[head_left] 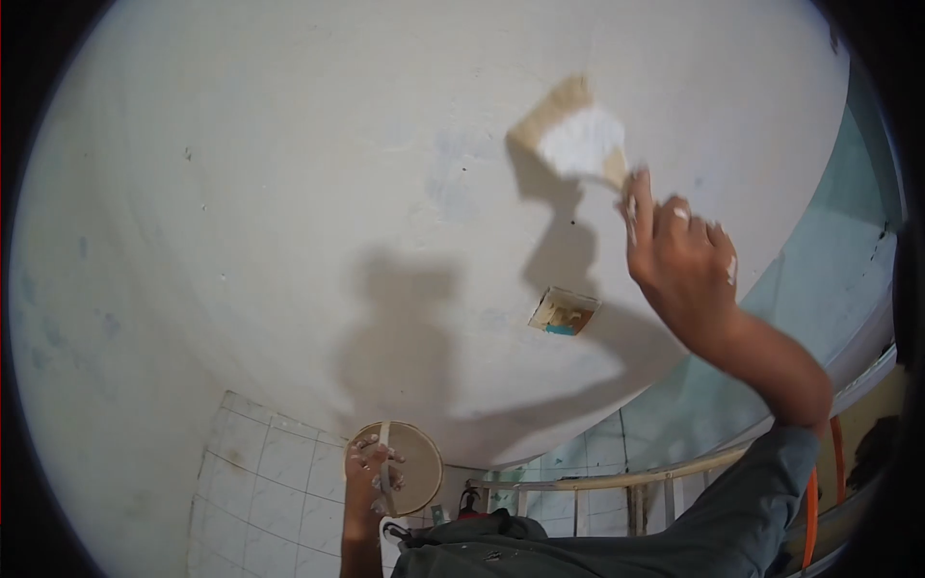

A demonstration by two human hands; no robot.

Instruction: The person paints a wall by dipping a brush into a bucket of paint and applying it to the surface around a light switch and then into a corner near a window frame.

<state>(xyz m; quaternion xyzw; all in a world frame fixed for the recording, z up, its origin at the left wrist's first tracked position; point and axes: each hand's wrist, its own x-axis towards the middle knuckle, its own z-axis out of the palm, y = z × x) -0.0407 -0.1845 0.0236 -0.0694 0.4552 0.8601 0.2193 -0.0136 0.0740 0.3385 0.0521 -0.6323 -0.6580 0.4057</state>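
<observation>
My right hand (682, 260) grips the narrow neck of a wide tan putty knife (583, 135), raised to the pale wall (318, 164). A thick white smear covers much of its flared blade, whose outer edge is bare and tan. White flecks dot my knuckles. Low in the view, my left hand (364, 462) has its white-smeared fingers closed around a thin pale strip (386, 433). That strip crosses a round tan container (419, 469), spanning it from rim to rim.
Below the knife, the wall has a square recessed box (565, 313). Shadows fall across it. Pale floor tiles (265, 482) lie far below. A curved rail (626, 479) passes behind my sleeve (742, 491), and an orange strap (811, 520) hangs at right. Beyond is a pale green wall (809, 231).
</observation>
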